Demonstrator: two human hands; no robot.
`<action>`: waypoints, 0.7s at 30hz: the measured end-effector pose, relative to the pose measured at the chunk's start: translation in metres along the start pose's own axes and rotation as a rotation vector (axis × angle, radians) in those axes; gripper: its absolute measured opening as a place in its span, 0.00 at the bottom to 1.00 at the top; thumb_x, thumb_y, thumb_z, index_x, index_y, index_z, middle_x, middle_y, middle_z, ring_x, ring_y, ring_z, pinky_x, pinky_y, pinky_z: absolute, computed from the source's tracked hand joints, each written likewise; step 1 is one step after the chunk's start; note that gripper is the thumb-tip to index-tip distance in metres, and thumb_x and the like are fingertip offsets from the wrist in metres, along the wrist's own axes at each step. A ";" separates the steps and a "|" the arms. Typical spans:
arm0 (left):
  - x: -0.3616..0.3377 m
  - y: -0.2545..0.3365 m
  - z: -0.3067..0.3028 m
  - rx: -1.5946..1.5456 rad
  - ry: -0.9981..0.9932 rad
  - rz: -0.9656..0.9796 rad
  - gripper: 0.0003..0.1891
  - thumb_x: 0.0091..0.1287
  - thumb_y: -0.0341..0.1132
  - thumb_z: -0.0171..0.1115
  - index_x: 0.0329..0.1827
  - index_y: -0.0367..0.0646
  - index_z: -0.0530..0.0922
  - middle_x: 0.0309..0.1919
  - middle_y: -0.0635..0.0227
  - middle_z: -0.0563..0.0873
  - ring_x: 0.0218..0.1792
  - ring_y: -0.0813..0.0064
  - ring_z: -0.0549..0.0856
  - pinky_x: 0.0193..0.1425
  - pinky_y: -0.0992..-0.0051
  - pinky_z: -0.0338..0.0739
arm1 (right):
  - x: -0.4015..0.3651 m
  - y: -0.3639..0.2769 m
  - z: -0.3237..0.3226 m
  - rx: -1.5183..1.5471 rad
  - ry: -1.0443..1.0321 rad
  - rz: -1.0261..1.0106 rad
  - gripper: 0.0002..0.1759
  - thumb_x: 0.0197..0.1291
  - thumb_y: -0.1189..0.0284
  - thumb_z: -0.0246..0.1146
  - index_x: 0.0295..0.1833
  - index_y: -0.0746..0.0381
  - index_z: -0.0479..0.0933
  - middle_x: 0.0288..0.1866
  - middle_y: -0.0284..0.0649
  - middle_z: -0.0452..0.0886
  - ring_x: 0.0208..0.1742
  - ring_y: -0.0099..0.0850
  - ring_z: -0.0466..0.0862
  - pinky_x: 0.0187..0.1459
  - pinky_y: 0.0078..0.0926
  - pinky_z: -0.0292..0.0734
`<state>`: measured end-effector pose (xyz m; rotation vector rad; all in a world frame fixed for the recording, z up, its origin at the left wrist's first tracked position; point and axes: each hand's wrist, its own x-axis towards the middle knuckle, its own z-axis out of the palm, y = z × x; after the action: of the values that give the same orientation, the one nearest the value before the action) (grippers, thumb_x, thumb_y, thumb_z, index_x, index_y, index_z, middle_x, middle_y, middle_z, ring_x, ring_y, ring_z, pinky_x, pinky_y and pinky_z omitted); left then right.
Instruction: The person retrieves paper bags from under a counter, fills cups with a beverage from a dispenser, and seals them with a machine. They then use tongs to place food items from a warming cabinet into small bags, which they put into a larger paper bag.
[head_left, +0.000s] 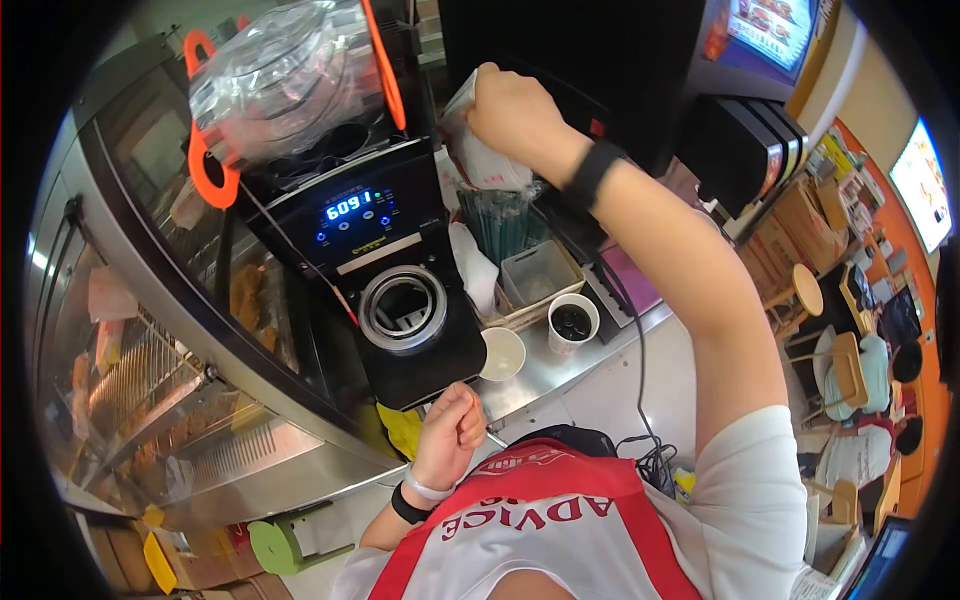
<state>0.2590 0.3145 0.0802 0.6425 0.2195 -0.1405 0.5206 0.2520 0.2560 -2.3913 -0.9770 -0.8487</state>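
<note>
My right hand (515, 115) is raised at the back of the counter, its fingers closed on a translucent plastic bag (480, 160). Whitish contents and some red marks show through the bag, but I cannot make out what they are. Near my chest, my left hand (450, 435) is curled into a fist with nothing visible in it. In front of that fist stands a pale, empty-looking paper cup (503, 354), beside the cup sealing machine (385, 260). To its right is a paper cup of dark drink (573, 323), without a lid.
Wrapped straws (497, 225) stand behind a small grey bin (540, 272) in a basket. A glass food cabinet (200, 330) borders the left side. A black cable (640, 375) hangs over the metal counter edge (610, 345). Seating and people lie far right.
</note>
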 end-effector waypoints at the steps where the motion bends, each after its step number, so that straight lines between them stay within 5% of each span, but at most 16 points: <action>1: -0.004 -0.003 -0.004 -0.001 0.037 0.035 0.05 0.64 0.32 0.46 0.30 0.44 0.67 0.15 0.78 0.62 0.14 0.88 0.58 0.17 0.86 0.51 | 0.014 0.010 0.020 0.011 0.021 0.049 0.14 0.41 0.72 0.60 0.31 0.72 0.71 0.24 0.54 0.77 0.28 0.46 0.80 0.30 0.34 0.76; 2: -0.009 -0.005 -0.008 0.000 0.072 0.070 0.05 0.64 0.32 0.46 0.31 0.43 0.68 0.15 0.78 0.62 0.13 0.88 0.58 0.17 0.86 0.51 | 0.029 0.019 0.039 0.021 0.043 0.099 0.12 0.41 0.73 0.58 0.29 0.72 0.73 0.24 0.53 0.78 0.27 0.45 0.81 0.31 0.33 0.77; 4: -0.020 -0.008 -0.019 0.010 0.116 0.119 0.05 0.64 0.32 0.46 0.30 0.43 0.67 0.15 0.78 0.62 0.14 0.87 0.59 0.17 0.86 0.52 | 0.055 0.034 0.052 0.164 -0.341 0.341 0.10 0.45 0.72 0.55 0.27 0.68 0.77 0.24 0.50 0.79 0.26 0.41 0.82 0.31 0.31 0.77; 6: -0.030 -0.012 -0.028 -0.079 0.184 0.216 0.05 0.64 0.32 0.46 0.30 0.43 0.67 0.15 0.77 0.62 0.14 0.87 0.59 0.17 0.86 0.52 | 0.079 0.051 0.087 0.360 -0.423 0.806 0.10 0.48 0.72 0.53 0.24 0.64 0.79 0.22 0.47 0.80 0.25 0.36 0.82 0.31 0.28 0.76; 8: -0.040 -0.015 -0.031 -0.069 0.255 0.259 0.05 0.64 0.32 0.46 0.29 0.44 0.67 0.16 0.76 0.63 0.15 0.87 0.60 0.17 0.86 0.52 | 0.089 0.086 0.139 0.519 -0.488 0.874 0.10 0.49 0.72 0.54 0.33 0.66 0.78 0.26 0.48 0.80 0.26 0.37 0.82 0.31 0.31 0.77; 10: -0.046 -0.019 -0.033 -0.117 0.364 0.289 0.05 0.64 0.32 0.45 0.29 0.44 0.67 0.16 0.77 0.62 0.14 0.86 0.59 0.16 0.86 0.52 | 0.096 0.119 0.210 0.645 -0.443 1.161 0.14 0.52 0.73 0.53 0.43 0.67 0.74 0.32 0.51 0.80 0.28 0.38 0.82 0.31 0.32 0.77; 12: -0.050 -0.021 -0.037 -0.124 0.380 0.311 0.05 0.63 0.32 0.46 0.30 0.44 0.67 0.16 0.77 0.63 0.14 0.86 0.60 0.16 0.86 0.52 | 0.089 0.094 0.190 0.870 -0.115 1.883 0.07 0.52 0.73 0.55 0.30 0.67 0.75 0.28 0.46 0.79 0.32 0.39 0.80 0.33 0.33 0.77; 14: -0.052 -0.021 -0.037 -0.124 0.391 0.327 0.05 0.63 0.32 0.46 0.30 0.44 0.67 0.16 0.77 0.63 0.15 0.86 0.60 0.16 0.86 0.53 | 0.103 0.110 0.217 0.887 -0.164 2.209 0.14 0.58 0.77 0.45 0.46 0.71 0.70 0.40 0.50 0.78 0.35 0.40 0.80 0.35 0.33 0.77; 15: -0.052 -0.020 -0.038 -0.126 0.394 0.331 0.05 0.63 0.32 0.46 0.30 0.44 0.67 0.16 0.77 0.63 0.15 0.86 0.60 0.16 0.86 0.53 | 0.131 0.180 0.366 0.921 -0.324 1.957 0.14 0.59 0.77 0.43 0.45 0.73 0.69 0.43 0.47 0.77 0.36 0.41 0.79 0.36 0.34 0.76; 16: -0.051 -0.020 -0.038 -0.127 0.386 0.338 0.05 0.63 0.32 0.47 0.30 0.44 0.67 0.16 0.77 0.63 0.15 0.86 0.60 0.16 0.86 0.53 | 0.133 0.178 0.361 0.918 -0.328 1.957 0.14 0.59 0.77 0.43 0.45 0.73 0.69 0.43 0.47 0.77 0.36 0.41 0.79 0.36 0.34 0.76; 18: -0.050 -0.019 -0.037 -0.128 0.378 0.338 0.05 0.63 0.32 0.47 0.30 0.44 0.67 0.17 0.76 0.63 0.15 0.86 0.60 0.16 0.86 0.53 | 0.138 0.158 0.310 0.689 -0.700 1.962 0.15 0.60 0.76 0.43 0.48 0.72 0.68 0.42 0.46 0.78 0.37 0.40 0.79 0.38 0.33 0.76; 20: -0.046 -0.014 -0.034 -0.104 0.321 0.271 0.04 0.63 0.32 0.48 0.31 0.44 0.67 0.17 0.75 0.65 0.16 0.86 0.61 0.17 0.86 0.54 | 0.090 0.092 0.172 0.618 -0.505 0.867 0.15 0.56 0.71 0.49 0.44 0.71 0.70 0.38 0.48 0.78 0.30 0.38 0.81 0.34 0.31 0.77; 21: -0.043 -0.010 -0.031 -0.101 0.317 0.260 0.04 0.63 0.32 0.48 0.31 0.44 0.67 0.17 0.75 0.65 0.16 0.86 0.61 0.17 0.86 0.54 | 0.085 0.081 0.141 0.564 -0.529 0.707 0.14 0.54 0.71 0.50 0.41 0.72 0.72 0.36 0.49 0.79 0.27 0.38 0.81 0.30 0.31 0.77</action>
<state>0.2103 0.3282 0.0607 0.5846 0.4429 0.2232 0.6815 0.3202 0.1991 -2.2082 -0.3725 0.2957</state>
